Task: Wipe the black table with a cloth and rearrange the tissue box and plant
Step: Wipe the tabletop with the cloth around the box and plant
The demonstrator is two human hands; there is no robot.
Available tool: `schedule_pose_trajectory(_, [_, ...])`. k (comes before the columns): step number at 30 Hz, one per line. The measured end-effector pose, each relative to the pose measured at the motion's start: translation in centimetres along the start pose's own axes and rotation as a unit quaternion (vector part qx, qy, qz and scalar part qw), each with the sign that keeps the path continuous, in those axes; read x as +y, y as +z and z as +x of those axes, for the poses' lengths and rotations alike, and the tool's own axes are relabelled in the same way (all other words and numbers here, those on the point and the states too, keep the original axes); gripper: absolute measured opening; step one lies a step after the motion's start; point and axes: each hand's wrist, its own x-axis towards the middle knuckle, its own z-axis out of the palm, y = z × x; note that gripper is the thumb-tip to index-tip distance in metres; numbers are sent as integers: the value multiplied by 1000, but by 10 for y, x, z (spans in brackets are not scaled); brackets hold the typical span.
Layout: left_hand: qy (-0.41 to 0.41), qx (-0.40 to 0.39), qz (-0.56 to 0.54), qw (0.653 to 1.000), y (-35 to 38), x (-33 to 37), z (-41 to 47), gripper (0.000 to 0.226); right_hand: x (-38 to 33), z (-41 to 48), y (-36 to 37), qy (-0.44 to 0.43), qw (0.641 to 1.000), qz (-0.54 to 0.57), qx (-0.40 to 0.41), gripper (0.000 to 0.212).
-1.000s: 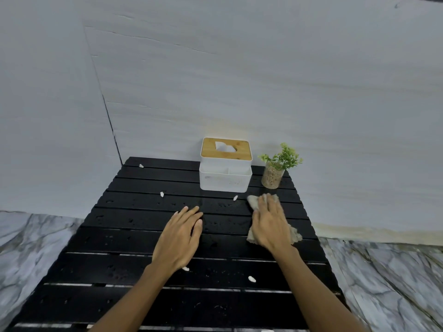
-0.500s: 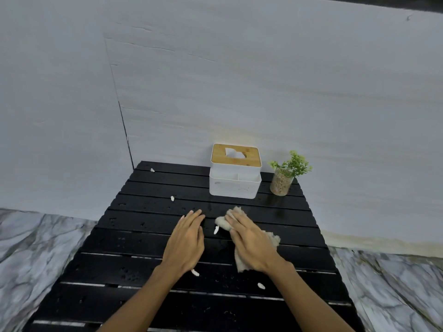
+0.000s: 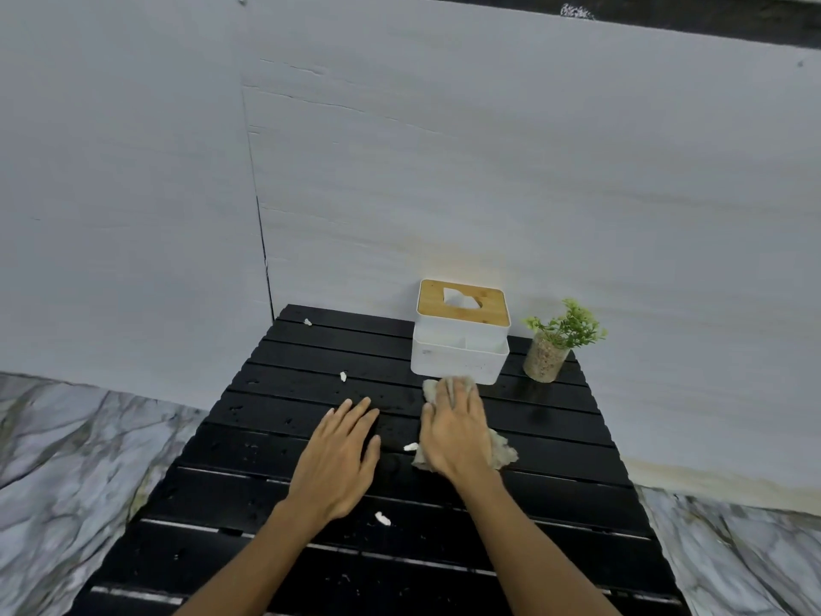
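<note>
The black slatted table [image 3: 275, 429] fills the lower middle. My right hand [image 3: 455, 431] lies flat on a beige cloth [image 3: 504, 451], pressing it to the slats just in front of the tissue box. My left hand [image 3: 337, 460] rests flat on the table beside it, holding nothing. The white tissue box [image 3: 460, 344] with a wooden lid stands at the table's far edge. A small green plant [image 3: 562, 340] in a speckled pot is to its right.
Several white crumbs lie on the slats, one crumb [image 3: 383, 518] near my left wrist, another crumb [image 3: 343, 376] farther back. A pale wall [image 3: 444, 171] rises right behind the table. Marble floor [image 3: 53, 460] shows on both sides.
My right hand slid the cloth to the left, toward the middle of the table, then pushed it forward up to the tissue box. The left hand stayed where it was.
</note>
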Motion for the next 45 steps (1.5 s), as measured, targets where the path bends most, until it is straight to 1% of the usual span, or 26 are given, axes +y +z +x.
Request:
schedule_pose_trajectory(3, [-9, 13, -17, 1000, 0, -4, -1, 71, -21, 2, 9, -53, 999, 2, -4, 79])
schedule_pose_trajectory(4, [-15, 20, -24, 999, 0, -5, -2, 69, -24, 1, 11, -80, 997, 8, -6, 79])
schedule_pose_trajectory(8, [-45, 31, -63, 997, -3, -11, -6, 49, -25, -17, 0, -214, 974, 57, -52, 57])
schedule_pose_trajectory(10, [-41, 34, -73, 996, -5, -9, -8, 50, -18, -33, -9, -257, 961, 82, -60, 52])
schedule_pose_trajectory(11, [-37, 35, -71, 996, -6, -9, -8, 50, -14, -40, -11, -259, 960, 93, -59, 51])
schedule_pose_trajectory(13, [-30, 40, -67, 997, -6, -10, -8, 48, -4, -47, -10, -219, 970, 101, -32, 51])
schedule_pose_trajectory(15, [-26, 50, -61, 997, -6, -11, -6, 46, 2, -43, -6, -136, 988, 76, 17, 51])
schedule_pose_trajectory(17, [-20, 51, -54, 997, -4, -12, -5, 45, -1, -32, -1, -49, 997, 47, 45, 51])
schedule_pose_trajectory(18, [-17, 51, -49, 997, -3, -13, -6, 46, -7, -26, 2, -20, 998, 42, 48, 53])
schedule_pose_trajectory(20, [-10, 47, -36, 998, -3, -17, -8, 59, -22, -15, 8, -3, 998, 41, 51, 56])
schedule_pose_trajectory(22, [-9, 47, -29, 998, -3, -22, -9, 69, -38, -5, 13, -14, 998, 41, 48, 55])
schedule_pose_trajectory(24, [-18, 49, -32, 998, -5, -26, -11, 70, -52, 6, 17, -39, 998, 39, 35, 53])
schedule_pose_trajectory(26, [-27, 52, -45, 997, -7, -27, -12, 64, -61, 15, 20, -79, 996, 33, 13, 57])
schedule_pose_trajectory(28, [-35, 54, -70, 995, -9, -29, -13, 52, -65, 18, 20, -134, 990, 38, -14, 66])
schedule_pose_trajectory(29, [-41, 58, -91, 993, -11, -30, -14, 52, -65, 18, 19, -162, 985, 47, -29, 67])
schedule_pose_trajectory(33, [-76, 73, -188, 976, -17, -30, -17, 67, -55, -3, 7, -273, 955, 86, -71, 50])
schedule_pose_trajectory(36, [-70, 61, -205, 974, -17, -31, -18, 69, -41, -30, -5, -315, 940, 97, -95, 47])
schedule_pose_trajectory(39, [-58, 47, -157, 985, -14, -31, -19, 61, -22, -52, -17, -313, 937, 112, -102, 46])
schedule_pose_trajectory(41, [-43, 47, -127, 990, -12, -32, -18, 53, -6, -60, -24, -293, 944, 114, -96, 48])
schedule_pose_trajectory(43, [-15, 49, -106, 993, -10, -32, -14, 47, 16, -57, -27, -250, 959, 109, -77, 58])
schedule_pose_trajectory(45, [-2, 44, -98, 994, -9, -31, -11, 46, 41, -47, -27, -182, 977, 105, -41, 68])
